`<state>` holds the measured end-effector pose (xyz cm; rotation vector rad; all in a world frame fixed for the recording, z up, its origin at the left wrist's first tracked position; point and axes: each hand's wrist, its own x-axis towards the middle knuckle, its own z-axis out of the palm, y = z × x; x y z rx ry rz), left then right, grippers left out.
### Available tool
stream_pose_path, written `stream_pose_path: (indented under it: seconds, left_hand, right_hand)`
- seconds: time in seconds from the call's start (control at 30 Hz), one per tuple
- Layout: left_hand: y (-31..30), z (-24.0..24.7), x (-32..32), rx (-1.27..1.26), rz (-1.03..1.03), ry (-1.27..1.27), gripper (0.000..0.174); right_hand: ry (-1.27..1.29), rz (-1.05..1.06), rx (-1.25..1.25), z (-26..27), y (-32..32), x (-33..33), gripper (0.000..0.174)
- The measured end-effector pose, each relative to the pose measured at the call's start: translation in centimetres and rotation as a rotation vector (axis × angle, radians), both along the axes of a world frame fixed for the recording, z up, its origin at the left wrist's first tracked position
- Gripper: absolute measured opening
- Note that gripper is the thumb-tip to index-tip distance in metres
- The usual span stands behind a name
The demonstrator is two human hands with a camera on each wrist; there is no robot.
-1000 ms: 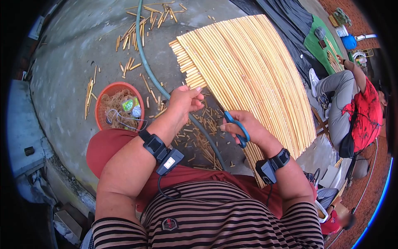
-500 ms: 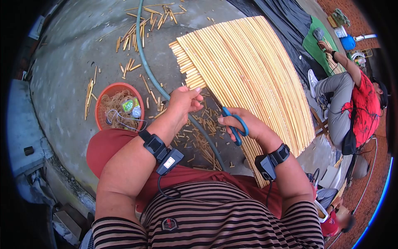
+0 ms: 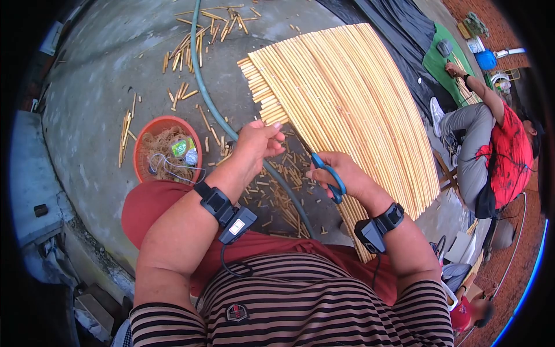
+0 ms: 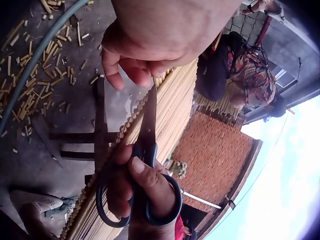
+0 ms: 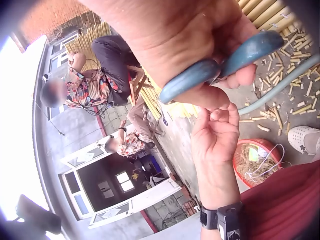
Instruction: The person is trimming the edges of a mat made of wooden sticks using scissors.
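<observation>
In the head view my left hand (image 3: 254, 143) is bent at the lower left edge of a mat of pale rods (image 3: 347, 98), its thumb tip by the short rod ends (image 3: 272, 110). What lies between its fingertips is hidden. My right hand (image 3: 347, 176) holds blue-handled scissors (image 3: 330, 176), fingers through the loops, the dark blades directed up and left towards my left hand. From the left wrist, the scissors (image 4: 148, 120) point at the left fingertips, the blades lying nearly together. The right wrist view shows the handles (image 5: 252, 50) in front of my left hand (image 5: 215, 137).
A red basket (image 3: 139, 151) with brown fibre and small packets stands left of my left arm. A green hose (image 3: 211, 104) crosses the floor among cut rod pieces (image 3: 289, 173). A person in red (image 3: 509, 156) sits at the right by a green cloth (image 3: 433, 58).
The scissors' handles have turned slightly in my right hand, which has shifted a little. My left hand has stayed in place. The seated person's arm has moved over the green cloth.
</observation>
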<state>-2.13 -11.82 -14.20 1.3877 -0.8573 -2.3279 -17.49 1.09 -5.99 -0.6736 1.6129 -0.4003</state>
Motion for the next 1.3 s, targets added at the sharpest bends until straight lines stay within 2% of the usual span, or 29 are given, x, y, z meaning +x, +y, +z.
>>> stream_pose_path:
  seconds: [0.17, 0.47, 0.67, 0.87, 1.07, 1.17, 1.3]
  left_hand:
    - [0.0, -0.2, 0.0, -0.003, 0.0, 0.025, 0.014]
    - [0.1, -0.1, 0.1, -0.025, -0.012, 0.016, 0.014]
    - [0.2, 0.0, 0.1, -0.009, -0.008, 0.001, 0.015]
    - [0.2, 0.2, 0.1, 0.014, -0.023, -0.025, 0.014]
    - [0.5, 1.3, 0.3, 0.07, -0.076, -0.034, 0.015]
    - [1.1, 0.9, 0.5, 0.066, -0.03, 0.017, 0.017]
    - [1.1, 0.1, 1.2, 0.04, -0.097, 0.028, 0.016]
  right_hand:
    - [-0.145, -0.063, 0.026, 0.4, 0.8, -0.2, 0.024]
    - [-0.168, -0.045, 0.023, -0.5, -0.4, -0.5, 0.029]
    - [-0.151, -0.052, 0.023, -0.4, -0.6, -0.4, 0.028]
    - [-0.164, -0.071, -0.023, -0.6, -0.4, -0.7, 0.019]
    - [-0.035, -0.071, -0.01, 0.7, 0.4, -0.1, 0.013]
    - [-0.069, -0.039, 0.013, 0.0, 2.0, 0.3, 0.013]
    - [-0.145, -0.042, 0.031, 0.5, 2.7, 0.1, 0.016]
